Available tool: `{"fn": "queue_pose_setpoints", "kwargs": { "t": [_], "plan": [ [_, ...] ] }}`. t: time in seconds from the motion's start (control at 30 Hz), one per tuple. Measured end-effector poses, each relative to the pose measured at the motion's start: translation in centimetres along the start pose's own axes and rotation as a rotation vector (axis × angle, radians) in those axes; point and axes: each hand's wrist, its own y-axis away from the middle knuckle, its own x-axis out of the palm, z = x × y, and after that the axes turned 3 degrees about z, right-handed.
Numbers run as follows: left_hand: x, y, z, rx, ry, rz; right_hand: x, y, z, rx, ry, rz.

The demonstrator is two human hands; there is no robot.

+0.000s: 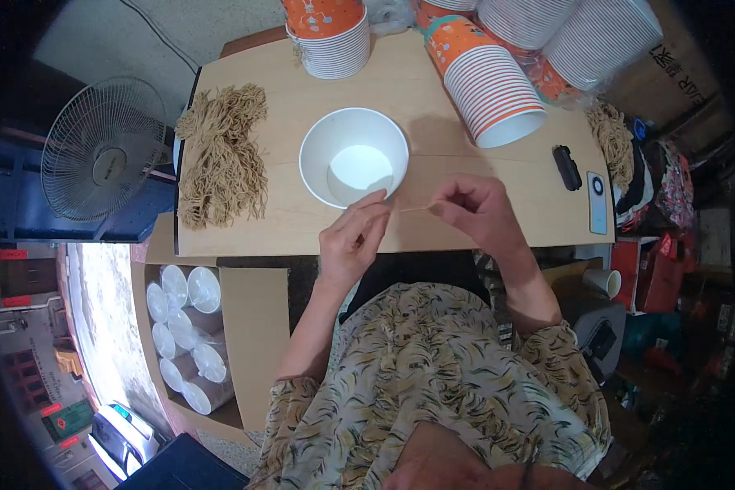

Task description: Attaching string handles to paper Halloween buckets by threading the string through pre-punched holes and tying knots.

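Note:
A thin tan-orange string stretches between my two hands just in front of a white paper bowl. My right hand pinches one end of it between thumb and fingertips. My left hand has its fingertips drawn together at the other end, close to the bowl's near rim. The bowl stands upright on the table with its mouth up, and nothing shows inside it. A heap of tan twisted strings lies at the left side of the table.
Nested orange-and-white paper bowls lie at the back right; another stack stands behind. A black object and a phone rest at the right edge. A fan and a carton of wrapped white stacks are left.

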Motion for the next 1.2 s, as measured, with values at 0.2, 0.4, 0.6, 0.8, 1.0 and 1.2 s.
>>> {"fn": "queue_pose_setpoints", "kwargs": {
  "t": [0.2,0.4,0.6,0.8,1.0,1.2],
  "plan": [
    [-0.1,0.3,1.0,-0.059,-0.109,0.023,-0.8,1.8,1.1,-0.096,-0.121,0.008],
    [-2.1,-0.8,-0.5,-0.097,-0.178,0.069,-0.1,1.9,1.5,-0.067,-0.067,-0.098],
    [-7.2,-1.4,1.8,-0.028,-0.496,0.089,0.2,1.9,2.5,-0.209,-0.138,-0.139],
    [-2.6,-3.3,-0.3,0.103,-0.558,0.074,2.8,-0.1,3.1,-0.088,-0.671,-0.016],
    [-0.7,-4.2,-3.8,-0.436,0.54,0.33,3.4,-3.5,1.5,-0.233,-0.909,-0.053],
    [-1.7,-1.3,-2.1,-0.57,0.662,0.461,2.9,-3.3,0.4,-0.287,-0.884,-0.108]
  ]
}}
